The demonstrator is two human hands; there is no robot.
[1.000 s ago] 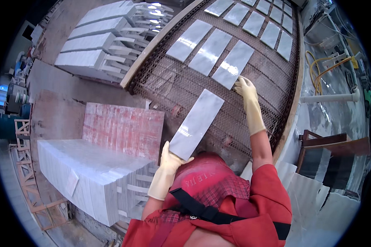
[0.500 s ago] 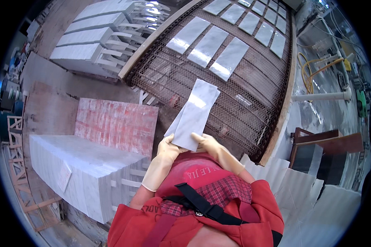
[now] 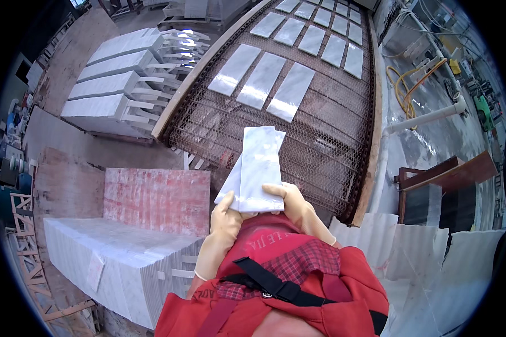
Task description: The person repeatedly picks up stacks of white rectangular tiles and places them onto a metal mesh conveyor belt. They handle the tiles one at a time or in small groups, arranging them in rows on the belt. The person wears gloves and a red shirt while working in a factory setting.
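Two glossy white marble tiles (image 3: 260, 168) lie one over the other, fanned apart, between my gloved hands in front of my body. My left hand (image 3: 226, 220) grips the lower left corner of the under tile, thumb on top. At the lower right edge, my right hand (image 3: 289, 197) holds the upper tile with its thumb across the face. The fingers beneath both tiles are hidden. Beyond them a wire-mesh conveyor (image 3: 331, 132) carries rows of similar tiles; the nearest row has a tile (image 3: 290, 92) at its right end.
Left of me stands a long stack of tiles (image 3: 115, 238) beside an upright red-stained board (image 3: 157, 199). Several more tile stacks (image 3: 98, 106) sit at the far left. Wooden rails (image 3: 371, 163) edge the conveyor. To the right are a white pipe (image 3: 427, 117) and a yellow hose (image 3: 405, 92).
The two tiles have swung anticlockwise in my hands, their far ends now further left, and fan wider. My view has shifted, so the conveyor sits further left and lower. Both hands keep their grip.
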